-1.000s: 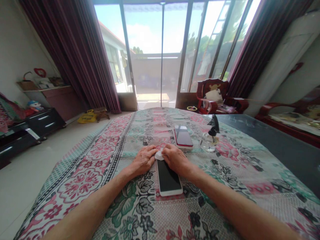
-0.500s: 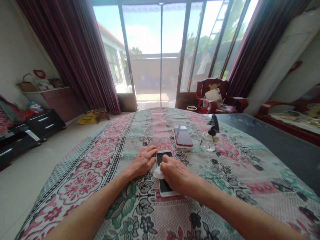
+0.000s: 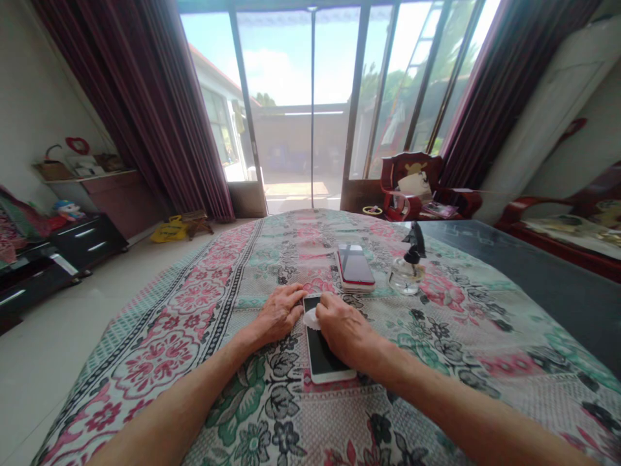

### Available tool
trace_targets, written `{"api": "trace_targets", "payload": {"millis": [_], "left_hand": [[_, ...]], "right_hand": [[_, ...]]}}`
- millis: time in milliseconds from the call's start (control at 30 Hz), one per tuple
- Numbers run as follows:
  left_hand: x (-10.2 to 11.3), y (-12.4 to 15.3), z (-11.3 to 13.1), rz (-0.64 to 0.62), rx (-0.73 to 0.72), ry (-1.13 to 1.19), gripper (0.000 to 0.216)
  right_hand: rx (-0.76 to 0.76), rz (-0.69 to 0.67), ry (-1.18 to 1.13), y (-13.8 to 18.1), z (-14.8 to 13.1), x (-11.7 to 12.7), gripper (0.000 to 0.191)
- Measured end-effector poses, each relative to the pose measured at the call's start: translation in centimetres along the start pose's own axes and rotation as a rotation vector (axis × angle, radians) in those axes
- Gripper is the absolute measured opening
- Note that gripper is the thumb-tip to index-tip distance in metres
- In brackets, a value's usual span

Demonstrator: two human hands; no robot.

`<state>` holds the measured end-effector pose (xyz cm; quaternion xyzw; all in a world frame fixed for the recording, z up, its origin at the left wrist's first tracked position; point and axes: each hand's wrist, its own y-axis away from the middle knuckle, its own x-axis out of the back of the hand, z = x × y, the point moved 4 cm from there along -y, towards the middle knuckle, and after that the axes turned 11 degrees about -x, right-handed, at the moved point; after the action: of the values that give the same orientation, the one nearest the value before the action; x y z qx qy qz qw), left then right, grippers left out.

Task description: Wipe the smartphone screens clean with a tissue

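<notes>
A white smartphone (image 3: 323, 355) with a dark screen lies face up on the floral tablecloth (image 3: 194, 310). My left hand (image 3: 277, 314) rests at the phone's far left corner, fingers curled against its edge. My right hand (image 3: 343, 325) lies over the upper half of the screen, its fingers pinched on a small white wipe (image 3: 310, 318) that presses on the glass. The phone's near end shows below my right hand.
A second phone (image 3: 355, 266) with a red edge lies further back, and a small glass bottle (image 3: 406, 268) with a black top stands to its right. The bare dark tabletop (image 3: 524, 272) shows at the right. A red wooden chair (image 3: 412, 184) stands beyond the table.
My right hand slid with the wipe from the phone's far end down its screen, then back up toward the far end. My left hand stayed at the phone's corner.
</notes>
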<state>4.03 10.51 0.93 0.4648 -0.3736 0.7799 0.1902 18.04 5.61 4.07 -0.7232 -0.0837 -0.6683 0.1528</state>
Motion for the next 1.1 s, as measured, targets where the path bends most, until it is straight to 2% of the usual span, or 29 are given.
{"api": "trace_targets", "payload": {"millis": [167,400,500,700,833,1100], "left_hand": [[0.1,-0.1,0.1,0.008,-0.011,0.011,0.032],[0.0,0.0,0.0,0.022,0.003,0.014,0.031],[0.0,0.0,0.0,0.009,-0.002,0.007,0.032],[0.4,-0.2,0.4,0.008,-0.022,-0.004,0.031],[0.4,-0.2,0.4,0.01,-0.027,-0.007,0.031],[0.0,0.0,0.0,0.028,-0.002,-0.005,0.031]], "right_hand": [[0.057,-0.115,-0.042,1.3,-1.0,0.2,0.022],[0.071,0.054,-0.107,-0.8,0.5,-0.4,0.02],[0.054,0.085,-0.086,-0.9,0.7,-0.4,0.021],[0.143,-0.071,-0.106,1.7,-0.8,-0.1,0.013],[0.166,-0.102,-0.163,1.9,-1.0,0.4,0.013],[0.083,0.065,-0.153,-1.0,1.4,-0.5,0.021]]}}
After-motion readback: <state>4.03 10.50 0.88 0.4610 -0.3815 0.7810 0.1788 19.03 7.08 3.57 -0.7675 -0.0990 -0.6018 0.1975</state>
